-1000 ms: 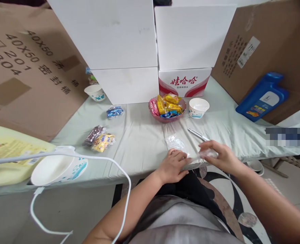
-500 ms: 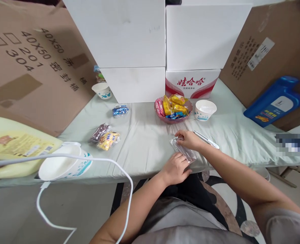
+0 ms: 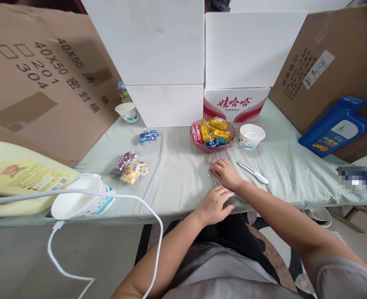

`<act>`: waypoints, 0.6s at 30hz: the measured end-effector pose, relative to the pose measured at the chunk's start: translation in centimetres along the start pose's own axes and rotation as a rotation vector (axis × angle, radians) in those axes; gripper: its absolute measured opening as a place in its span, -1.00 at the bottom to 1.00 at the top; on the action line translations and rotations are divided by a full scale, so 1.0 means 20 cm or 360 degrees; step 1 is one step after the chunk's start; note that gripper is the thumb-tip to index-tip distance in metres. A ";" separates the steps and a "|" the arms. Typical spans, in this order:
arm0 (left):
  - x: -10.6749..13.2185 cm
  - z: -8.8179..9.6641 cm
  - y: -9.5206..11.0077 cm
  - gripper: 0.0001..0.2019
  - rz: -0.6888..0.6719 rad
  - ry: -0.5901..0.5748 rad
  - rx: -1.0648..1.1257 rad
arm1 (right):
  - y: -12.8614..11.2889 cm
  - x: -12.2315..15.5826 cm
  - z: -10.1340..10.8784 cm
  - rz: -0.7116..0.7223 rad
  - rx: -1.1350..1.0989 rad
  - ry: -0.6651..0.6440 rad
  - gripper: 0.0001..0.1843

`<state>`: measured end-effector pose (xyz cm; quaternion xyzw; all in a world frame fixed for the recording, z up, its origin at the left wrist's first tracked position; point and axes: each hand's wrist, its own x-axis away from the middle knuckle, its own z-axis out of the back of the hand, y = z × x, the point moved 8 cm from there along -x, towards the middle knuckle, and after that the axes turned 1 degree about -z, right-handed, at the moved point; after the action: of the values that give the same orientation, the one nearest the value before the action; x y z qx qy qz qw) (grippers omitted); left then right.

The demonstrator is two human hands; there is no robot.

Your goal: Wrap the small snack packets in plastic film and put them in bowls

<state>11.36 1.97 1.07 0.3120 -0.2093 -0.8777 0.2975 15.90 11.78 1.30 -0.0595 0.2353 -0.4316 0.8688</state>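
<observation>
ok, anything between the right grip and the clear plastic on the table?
Nothing visible: the right grip lies on the clear plastic, partly hiding it. The left grip is at its near end. The pen lies off to the right, not in between.

- Crinkly, glossy plastic is what the clear film [image 3: 214, 179] seems to be made of
- The table cover [image 3: 174, 178] is wrinkled all over, faint sheen; cloth or plastic can't really be told
- The yellow wrapper [image 3: 133, 172] is made of shiny, creased plastic
- Matt cardboard is used for the brown carton [image 3: 24, 104], smoother stuff for the white carton [image 3: 165, 45]
- Smooth plastic is seen on the blue bottle [image 3: 334, 129]
</observation>
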 end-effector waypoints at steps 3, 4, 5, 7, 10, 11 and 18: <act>0.00 0.00 0.01 -0.67 -0.0001 0.0005 0.0018 | -0.01 0.00 -0.02 -0.0042 0.0193 -0.0121 -0.77; 0.00 0.01 0.01 -0.68 -0.0012 0.0008 0.0026 | -0.01 0.01 -0.02 -0.0060 0.0210 -0.0150 -0.77; 0.00 0.01 0.01 -0.69 -0.0025 0.0022 0.0036 | 0.01 0.02 -0.01 -0.0088 0.0197 -0.0155 -0.77; 0.01 0.03 0.02 -0.74 -0.0036 0.0109 0.0059 | 0.07 0.03 0.04 -0.0197 0.0100 -0.0069 -0.76; 0.05 0.11 -0.05 -0.81 0.0148 0.0422 0.0103 | 0.20 0.06 0.13 -0.0400 -0.0036 0.0139 -0.76; 0.07 0.15 -0.08 -0.80 0.0264 0.0551 0.0118 | 0.23 0.06 0.15 -0.0443 -0.0040 0.0161 -0.77; 0.07 0.26 -0.05 -0.74 0.0265 0.0659 -0.0029 | 0.23 0.07 0.10 -0.0663 0.0196 -0.0066 -0.78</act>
<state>6.66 2.78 3.59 0.4645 -0.1607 -0.7692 0.4084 20.81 13.39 1.13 -0.0624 0.1731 -0.6140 0.7676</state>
